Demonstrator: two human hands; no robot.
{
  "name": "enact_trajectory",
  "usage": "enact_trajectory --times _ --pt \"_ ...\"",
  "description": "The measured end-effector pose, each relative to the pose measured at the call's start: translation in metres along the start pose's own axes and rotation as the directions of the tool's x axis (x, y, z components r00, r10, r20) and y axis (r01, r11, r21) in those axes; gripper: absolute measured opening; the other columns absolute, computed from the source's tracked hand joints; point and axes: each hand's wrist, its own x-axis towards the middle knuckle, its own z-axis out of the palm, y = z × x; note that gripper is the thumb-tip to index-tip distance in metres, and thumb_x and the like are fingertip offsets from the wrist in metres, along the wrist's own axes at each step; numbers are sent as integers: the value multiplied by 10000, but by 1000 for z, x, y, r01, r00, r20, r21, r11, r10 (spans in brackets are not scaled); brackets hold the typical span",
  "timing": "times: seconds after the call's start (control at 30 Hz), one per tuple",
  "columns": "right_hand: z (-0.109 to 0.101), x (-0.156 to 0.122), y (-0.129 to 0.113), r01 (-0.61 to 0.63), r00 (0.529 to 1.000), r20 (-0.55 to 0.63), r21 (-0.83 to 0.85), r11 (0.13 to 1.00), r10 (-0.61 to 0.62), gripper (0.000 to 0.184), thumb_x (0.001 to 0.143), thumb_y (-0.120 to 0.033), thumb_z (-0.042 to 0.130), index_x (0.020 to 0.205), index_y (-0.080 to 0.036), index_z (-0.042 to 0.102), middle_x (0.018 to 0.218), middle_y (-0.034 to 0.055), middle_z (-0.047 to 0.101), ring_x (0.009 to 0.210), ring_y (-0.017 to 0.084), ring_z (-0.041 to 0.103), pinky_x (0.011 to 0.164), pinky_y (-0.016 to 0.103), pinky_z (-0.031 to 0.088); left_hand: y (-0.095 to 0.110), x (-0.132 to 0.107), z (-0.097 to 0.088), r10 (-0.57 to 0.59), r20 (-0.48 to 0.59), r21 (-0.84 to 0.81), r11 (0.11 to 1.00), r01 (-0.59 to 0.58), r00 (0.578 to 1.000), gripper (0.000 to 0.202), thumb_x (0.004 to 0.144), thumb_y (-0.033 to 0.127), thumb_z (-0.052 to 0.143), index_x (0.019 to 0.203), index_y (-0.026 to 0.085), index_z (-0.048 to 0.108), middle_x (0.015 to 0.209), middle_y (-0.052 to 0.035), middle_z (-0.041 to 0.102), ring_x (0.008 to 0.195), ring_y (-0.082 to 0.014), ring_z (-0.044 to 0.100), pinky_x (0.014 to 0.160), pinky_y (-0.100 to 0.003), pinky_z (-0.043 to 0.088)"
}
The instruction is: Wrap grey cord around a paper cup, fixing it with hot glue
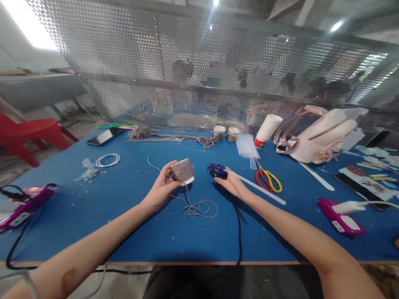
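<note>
My left hand [161,189] grips a small paper cup [183,170] wrapped in grey cord, tilted on its side just above the blue table [131,224]. The cord's loose end [199,207] trails down into a coil on the table. My right hand [233,183] is closed on a blue glue gun [217,170] whose long clear glue stick [258,189] sticks out to the right. The gun's black cable [239,232] runs back to the table's near edge. The gun's nozzle points left toward the cup, a short gap away.
Red-and-yellow scissors [268,179] lie right of the gun, with clear glue sticks [246,145], a white cup stack [268,128] and a pink bag [318,137] behind. Two wrapped cups [226,133], cord piles [140,133] and a phone [104,136] sit farther back. Magenta devices [26,203] [339,218] flank both sides. People sit behind a perforated metal screen [187,62].
</note>
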Motion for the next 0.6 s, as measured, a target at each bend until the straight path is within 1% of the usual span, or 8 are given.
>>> enact_trajectory --times 0.07,0.13,0.23,0.3,0.33,0.43,0.5,0.6 --pt "1 0 -1 -29 1000 8 22 999 29 190 702 -315 574 842 -187 585 784 13 620 660 192 593 644 329 484 -6 2 -2 -6 9 14 1000 6 1000 713 613 131 686 1269 268 440 1246 -75 575 1139 -261 595 1044 -488 414" --pt "0 -2 -5 -56 998 17 42 998 55 181 697 -306 553 839 -195 554 700 -10 585 578 178 562 585 323 477 -10 4 -4 -8 4 22 1000 8 1000 722 627 147 697 1285 261 422 1260 -87 572 1162 -270 589 1055 -494 404" --pt "-1 -7 -16 -47 998 50 80 996 43 187 709 -303 533 866 -202 521 740 -5 584 650 181 597 620 320 502 -13 4 -5 -8 -36 23 1000 9 999 712 644 168 715 1285 256 419 1266 -92 573 1181 -271 582 1073 -490 387" --pt "-1 -12 -25 -34 995 103 184 982 15 212 732 -312 521 916 -210 493 821 6 602 738 181 637 640 304 524 -14 3 -6 -7 -72 18 1000 8 997 698 645 178 725 1272 256 431 1270 -91 574 1195 -273 573 1079 -488 381" --pt "0 -15 -29 -46 989 146 290 956 3 246 738 -312 530 956 -215 473 850 7 605 737 176 649 606 289 527 -13 2 -6 -5 -87 18 1000 6 996 691 644 179 727 1267 254 437 1271 -89 575 1203 -273 567 1083 -484 377" --pt "3 -24 -34 -106 965 261 494 863 -31 296 757 -288 560 1022 -231 440 873 -9 615 543 109 589 447 223 454 -11 -1 -6 -2 -125 32 999 6 992 674 642 175 729 1252 244 450 1268 -85 579 1212 -267 558 1086 -472 374" --pt "5 -29 -33 -101 961 272 486 868 -41 267 775 -270 562 1021 -228 467 840 -15 633 467 80 517 421 210 415 -7 -2 -4 -11 -144 48 999 18 989 659 640 178 737 1235 238 461 1270 -84 578 1205 -263 561 1077 -466 384" --pt "4 -35 -32 -29 977 208 342 939 -45 215 760 -265 595 962 -206 552 743 -10 650 534 110 551 515 234 460 1 -2 3 -36 -172 59 997 47 984 637 631 168 747 1205 238 479 1233 -69 600 1179 -246 577 1061 -442 402"
